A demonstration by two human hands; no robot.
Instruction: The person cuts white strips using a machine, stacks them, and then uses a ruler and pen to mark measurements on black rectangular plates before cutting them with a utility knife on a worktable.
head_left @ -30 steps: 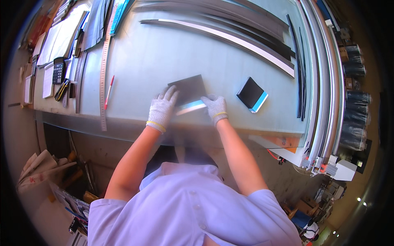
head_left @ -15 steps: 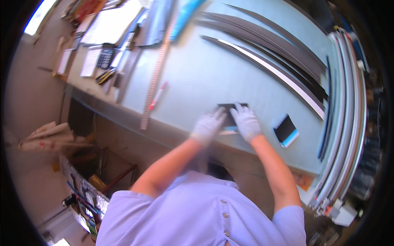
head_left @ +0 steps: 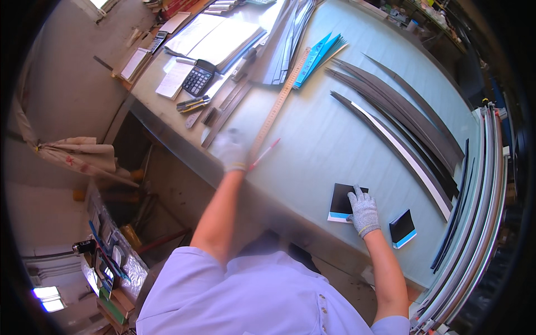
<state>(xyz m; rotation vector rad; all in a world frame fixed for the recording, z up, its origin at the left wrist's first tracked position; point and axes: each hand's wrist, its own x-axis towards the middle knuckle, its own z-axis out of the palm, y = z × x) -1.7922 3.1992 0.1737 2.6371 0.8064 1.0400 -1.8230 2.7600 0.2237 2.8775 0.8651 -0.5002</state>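
My right hand (head_left: 364, 211), in a pale knit glove, lies on a square black piece (head_left: 341, 197) with a blue and white lower edge. Its fingers stretch out over the right side of that piece, pressing it to the table. A smaller black piece (head_left: 402, 228) with the same kind of edge lies to the right, apart from the hand. Over the table's left part, my gloved left hand (head_left: 231, 149) is smeared by motion, its fingers unreadable. Beside it are a long wooden ruler (head_left: 282, 94) and a red and white pen (head_left: 264, 154).
Long dark strips (head_left: 402, 114) and a white strip (head_left: 393, 151) stretch across the table's right side. Utility knives (head_left: 193, 104), a calculator (head_left: 199, 77) and papers (head_left: 215, 36) lie at the left. Blue fanned sheets (head_left: 317, 60) rest by the ruler. Long profiles (head_left: 484, 223) border the right edge.
My left hand has left the black piece and moved left toward the ruler and tools. My right hand stays on the piece. The whole view has shifted.
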